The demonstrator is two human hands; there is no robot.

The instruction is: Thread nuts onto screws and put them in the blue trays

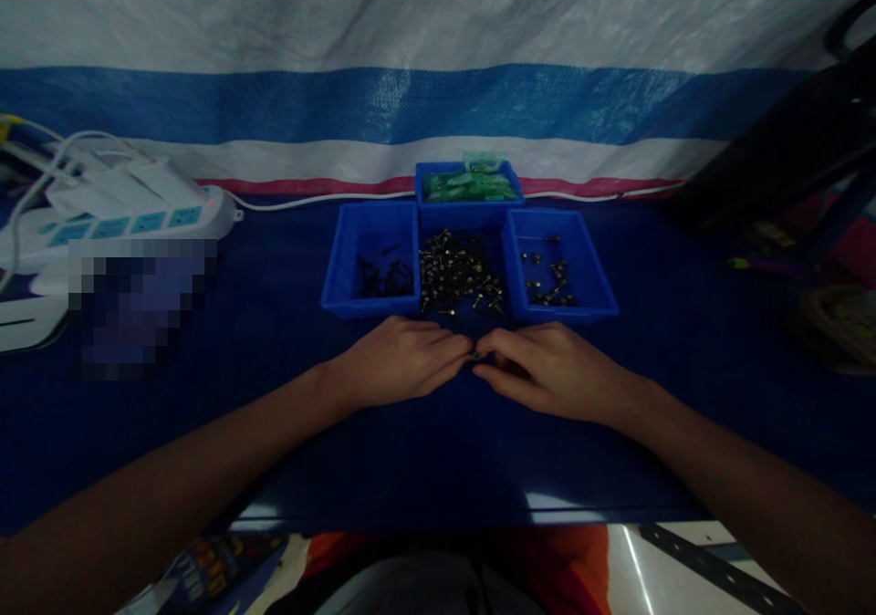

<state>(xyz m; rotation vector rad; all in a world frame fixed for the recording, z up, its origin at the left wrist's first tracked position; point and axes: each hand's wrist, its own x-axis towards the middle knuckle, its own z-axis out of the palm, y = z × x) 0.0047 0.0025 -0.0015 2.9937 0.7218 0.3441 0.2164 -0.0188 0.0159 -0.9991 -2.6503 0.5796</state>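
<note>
Both of the person's bare hands rest on the dark blue table covering (pixel 205 396), fingertips meeting at the middle just in front of the trays. The left hand (pixel 401 359) lies palm down with its fingers curled inward, and the right hand (pixel 551 369) mirrors it; between their fingertips sits a tiny dark part (pixel 474 356), pinched from both sides (too small and dim to tell what it is exactly).

Just beyond the hands lies a loose pile of small dark metal screws or pins (pixel 458 277), spread between two trays. To its left stands a shallow blue plastic tray (pixel 342 277) holding a few black pieces, and to its right a second blue plastic tray (pixel 599 282) with a scattering of small dark metal bits. Behind the pile, touching the back wall, a smaller blue bin (pixel 419 184) holds pale green packets.

At the far left a white power strip with pale blue sockets (pixel 123 218) lies on the table with white cables running from it. The wall behind is a woven tarpaulin in white, blue and red stripes (pixel 411 104). A black object (pixel 787 159) leans at the far right.
</note>
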